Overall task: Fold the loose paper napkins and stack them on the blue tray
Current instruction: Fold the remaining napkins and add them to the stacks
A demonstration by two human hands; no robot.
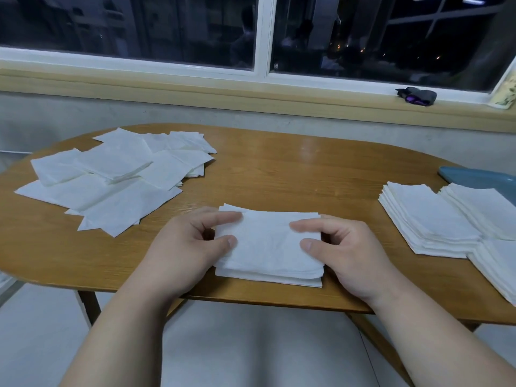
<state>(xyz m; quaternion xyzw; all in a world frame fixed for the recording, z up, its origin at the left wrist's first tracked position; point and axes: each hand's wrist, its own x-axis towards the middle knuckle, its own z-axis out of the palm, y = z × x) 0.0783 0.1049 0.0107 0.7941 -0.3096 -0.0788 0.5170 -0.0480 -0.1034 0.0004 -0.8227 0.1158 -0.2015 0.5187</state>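
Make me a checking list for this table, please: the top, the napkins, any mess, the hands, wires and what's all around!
Surface: wooden table, rounded ends.
Job's things: loose napkins spread far left; folded pile at the near edge; stacks on the right, by the blue tray.
Clutter: dark cloth on the sill.
Hands: left hand and right hand each rest thumb and forefinger on an end of the pile.
Cables: nothing seen.
Surroundings: window, dark outside; pale floor.
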